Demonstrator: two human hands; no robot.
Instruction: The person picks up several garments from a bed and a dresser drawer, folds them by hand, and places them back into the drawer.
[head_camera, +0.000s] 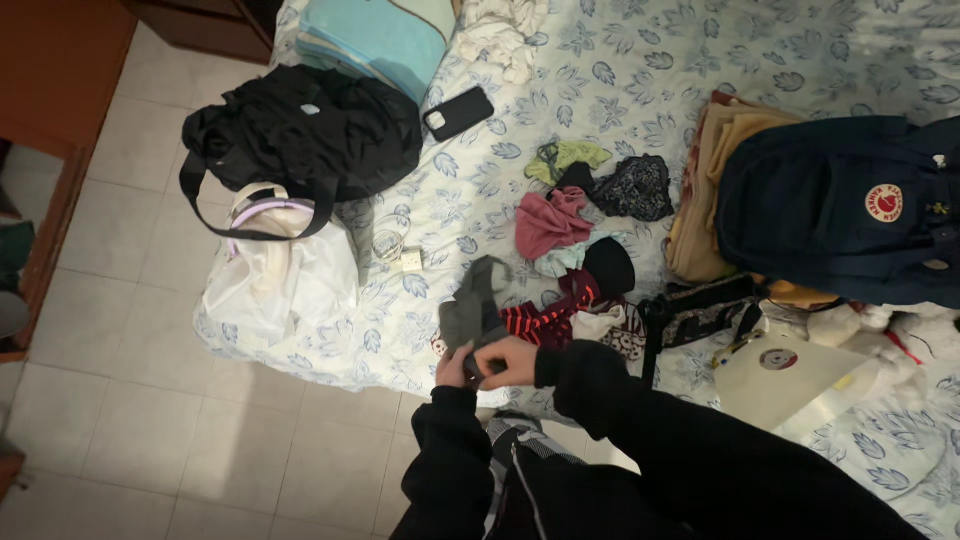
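My left hand (453, 366) and my right hand (508, 360) meet at the near edge of the bed (640, 90), both closed on the lower end of a grey sock (474, 305) that lies stretched away from me over the flowered sheet. Both arms wear black sleeves. Just right of the sock lies a pile of small clothes: a red-and-black striped piece (545, 320), a pink garment (548, 222), a black round piece (610, 265), a dark patterned piece (634, 188) and a green one (570, 155).
A black duffel bag (305, 130) and a white bag (280, 275) sit at the bed's left corner. A black phone (458, 112), a white charger (408, 260), a navy backpack (835, 205) on folded tan cloth (715, 140), a laptop (785, 375). Tiled floor (150, 400) on the left.
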